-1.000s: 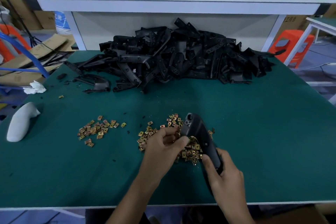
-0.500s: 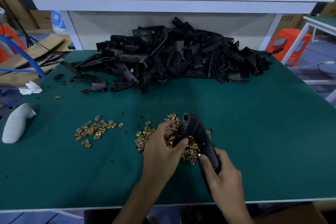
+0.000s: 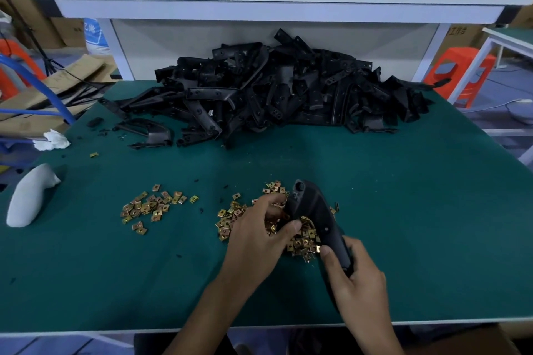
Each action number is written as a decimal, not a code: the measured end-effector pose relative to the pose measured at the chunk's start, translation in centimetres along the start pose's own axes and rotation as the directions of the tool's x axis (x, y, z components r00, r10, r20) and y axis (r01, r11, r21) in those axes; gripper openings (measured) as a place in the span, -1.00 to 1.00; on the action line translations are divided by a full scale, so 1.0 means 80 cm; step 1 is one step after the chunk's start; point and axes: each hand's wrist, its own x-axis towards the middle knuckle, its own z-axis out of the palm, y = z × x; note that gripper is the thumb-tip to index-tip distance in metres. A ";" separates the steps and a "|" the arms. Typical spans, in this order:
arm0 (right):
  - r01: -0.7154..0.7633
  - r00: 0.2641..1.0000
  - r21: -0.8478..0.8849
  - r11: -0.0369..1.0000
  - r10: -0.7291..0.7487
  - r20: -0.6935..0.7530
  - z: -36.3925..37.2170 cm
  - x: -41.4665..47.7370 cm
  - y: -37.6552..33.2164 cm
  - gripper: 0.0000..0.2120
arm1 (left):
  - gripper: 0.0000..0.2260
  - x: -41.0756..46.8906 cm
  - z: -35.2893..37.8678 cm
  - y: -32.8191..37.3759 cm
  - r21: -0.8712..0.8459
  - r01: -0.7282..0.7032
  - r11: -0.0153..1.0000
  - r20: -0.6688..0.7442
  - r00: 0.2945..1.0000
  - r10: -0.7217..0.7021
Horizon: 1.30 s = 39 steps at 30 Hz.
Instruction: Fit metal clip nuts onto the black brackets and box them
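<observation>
The green tabletop carried a heap of black brackets along its far edge. Near the front edge the right hand gripped one bracket above the clip nuts, where the fingers of the left hand curled; whether they pinched a nut was unclear.

Matt black plastic brackets, shiny brass-coloured metal clip nuts, green felt-like tabletop.
</observation>
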 end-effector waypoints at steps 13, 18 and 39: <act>-0.031 0.999 0.044 0.999 0.031 -0.006 0.001 0.002 -0.001 -0.76 | -0.81 0.099 -0.048 -0.070 0.598 0.056 0.800 -0.004 0.998 -0.067; -0.021 1.000 0.049 0.999 0.022 -0.022 0.000 0.000 -0.006 -0.80 | -0.86 0.096 -0.050 -0.046 0.399 0.038 0.916 0.022 0.998 -0.051; -0.035 0.999 0.073 0.997 0.035 0.000 -0.002 0.000 -0.008 -0.76 | -0.87 0.058 -0.010 0.023 -0.627 0.348 0.697 0.255 0.937 -0.239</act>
